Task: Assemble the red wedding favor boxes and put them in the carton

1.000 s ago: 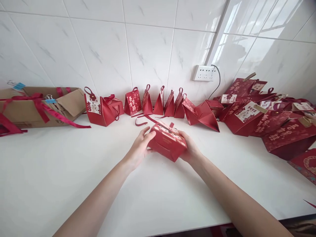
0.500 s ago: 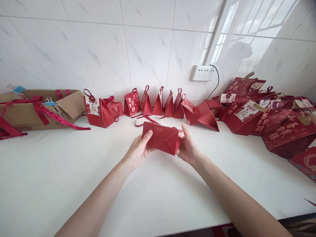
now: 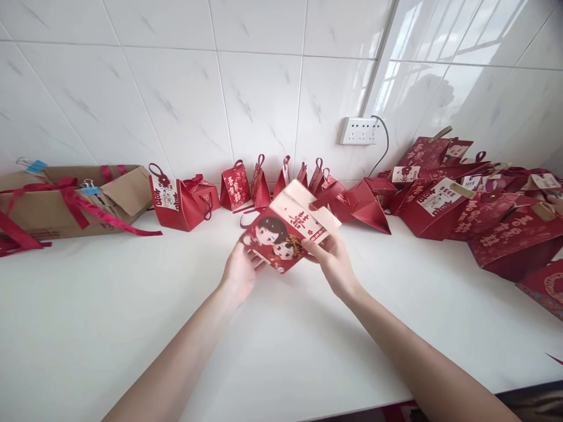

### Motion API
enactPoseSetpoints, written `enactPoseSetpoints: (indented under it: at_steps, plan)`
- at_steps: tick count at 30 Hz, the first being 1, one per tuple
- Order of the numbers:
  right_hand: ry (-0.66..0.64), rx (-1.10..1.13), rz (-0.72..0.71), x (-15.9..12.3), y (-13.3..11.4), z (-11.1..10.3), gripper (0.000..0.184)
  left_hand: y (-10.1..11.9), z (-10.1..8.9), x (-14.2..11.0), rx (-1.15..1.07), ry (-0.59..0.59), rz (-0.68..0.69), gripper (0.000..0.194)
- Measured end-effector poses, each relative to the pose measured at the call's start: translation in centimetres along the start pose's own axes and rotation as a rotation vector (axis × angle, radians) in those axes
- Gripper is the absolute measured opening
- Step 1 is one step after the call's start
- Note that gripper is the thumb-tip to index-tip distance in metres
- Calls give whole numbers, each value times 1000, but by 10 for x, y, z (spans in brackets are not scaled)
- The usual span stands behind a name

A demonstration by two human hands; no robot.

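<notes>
Between my hands a red and cream gift box [image 3: 288, 231] is held tilted above the white table. Its printed face, with two cartoon figures and a Chinese character, is turned toward me. My left hand [image 3: 241, 269] grips its lower left corner, the fingers partly hidden behind it. With thumb on the front, my right hand [image 3: 332, 258] holds the right side near a cream flap. Just behind the box, a dark red ribbon strap [image 3: 248, 218] lies on the table, partly covered.
Several small red gift boxes [image 3: 236, 186] stand along the tiled wall. To the left is a cardboard box [image 3: 127, 196] with red ribbons and binder clips. A heap of red boxes [image 3: 435, 205] fills the right side. A power socket [image 3: 360, 131] with a cable is on the wall.
The box has been turned over in my hands, from its plain red bottom to its printed face. It now sits higher and tilted, and my right thumb has moved onto its front.
</notes>
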State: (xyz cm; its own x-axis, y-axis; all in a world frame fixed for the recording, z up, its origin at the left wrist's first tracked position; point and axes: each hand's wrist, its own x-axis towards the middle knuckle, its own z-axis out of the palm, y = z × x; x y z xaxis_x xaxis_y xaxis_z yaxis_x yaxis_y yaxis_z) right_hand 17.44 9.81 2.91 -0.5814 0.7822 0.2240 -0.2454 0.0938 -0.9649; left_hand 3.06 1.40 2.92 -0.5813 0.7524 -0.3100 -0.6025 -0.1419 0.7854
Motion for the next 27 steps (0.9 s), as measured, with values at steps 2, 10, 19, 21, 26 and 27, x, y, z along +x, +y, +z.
enactPoseSetpoints:
  at_steps: [2,10,19,21,26,27]
  plan:
    - [79,-166,-192,-1,2,1,32,0,0,0,-47,30,-43,45]
    - [6,-274,-303,-8,3,-1,22,-6,-4,-7,128,-121,-59,24]
    - [-79,107,-266,3,-12,-15,26,-8,-2,-12,107,-273,283,42]
    - [-100,116,-300,2,-16,-18,27,-7,0,-13,105,-286,313,47]
    - [-114,76,-319,0,-20,-19,38,-4,2,-17,134,-297,352,45]
    - [-106,58,-310,-1,-21,-18,38,-4,2,-18,142,-292,352,45]
